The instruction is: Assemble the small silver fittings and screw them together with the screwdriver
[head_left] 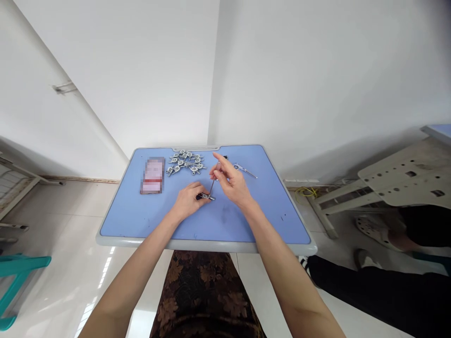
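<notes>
My left hand (190, 202) is closed on a small metal fitting (212, 198), pinned against the blue desk top; a dark part of it shows between thumb and fingers. My right hand (230, 180) grips a screwdriver (212, 188), its thin shaft slanting down to the fitting. The index finger is stretched out along the top, and most of the handle is hidden. Beyond my left hand lies a loose pile of similar silvery fittings (186, 162) with round ends and short rods. To the right of my right hand rests another slim metal piece (246, 171).
A phone (153, 176) with a blurred screen lies at the desk's (123, 220) left. White walls stand behind it. At right are another desk's metal frame (401, 173), a yellow cord (307, 191) and a person's dark-clad leg (369, 286). A green stool (21, 272) stands at left.
</notes>
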A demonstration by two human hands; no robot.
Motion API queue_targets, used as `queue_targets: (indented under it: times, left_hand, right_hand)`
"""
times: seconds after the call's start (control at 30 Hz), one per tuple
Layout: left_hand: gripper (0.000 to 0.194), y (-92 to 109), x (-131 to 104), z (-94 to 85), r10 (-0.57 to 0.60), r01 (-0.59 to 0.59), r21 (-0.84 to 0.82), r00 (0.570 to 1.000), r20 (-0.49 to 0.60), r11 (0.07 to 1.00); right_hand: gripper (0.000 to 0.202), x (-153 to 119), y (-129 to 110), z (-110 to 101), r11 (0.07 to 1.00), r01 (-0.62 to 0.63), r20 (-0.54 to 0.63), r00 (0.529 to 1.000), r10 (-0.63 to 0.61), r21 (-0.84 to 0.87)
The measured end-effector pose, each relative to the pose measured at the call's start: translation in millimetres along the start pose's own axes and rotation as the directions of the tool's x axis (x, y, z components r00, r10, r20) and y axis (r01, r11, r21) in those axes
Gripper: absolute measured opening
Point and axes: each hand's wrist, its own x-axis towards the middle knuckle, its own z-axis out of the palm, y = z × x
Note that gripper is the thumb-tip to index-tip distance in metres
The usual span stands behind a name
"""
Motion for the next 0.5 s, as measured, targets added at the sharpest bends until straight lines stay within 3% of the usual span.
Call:
queue_targets:
  times: [0.27,0.5]
  left_hand:
    - [0.003,3.2,2.2,-2.0,-0.034,0.034,-0.006,0.999,0.020,0.999]
    - [0.006,6.8,2.7,2.7,-0.025,0.026,-0.016,0.999,0.031,1.000]
  right_hand:
    - [0.026,-2.0,-5.7,8.8,1.000,-0.028,-0.153,0.988,0.028,0.002]
    - [0.031,-9.0,0.7,10.3,0.996,-0.083,-0.255,0.963,0.084,0.015]
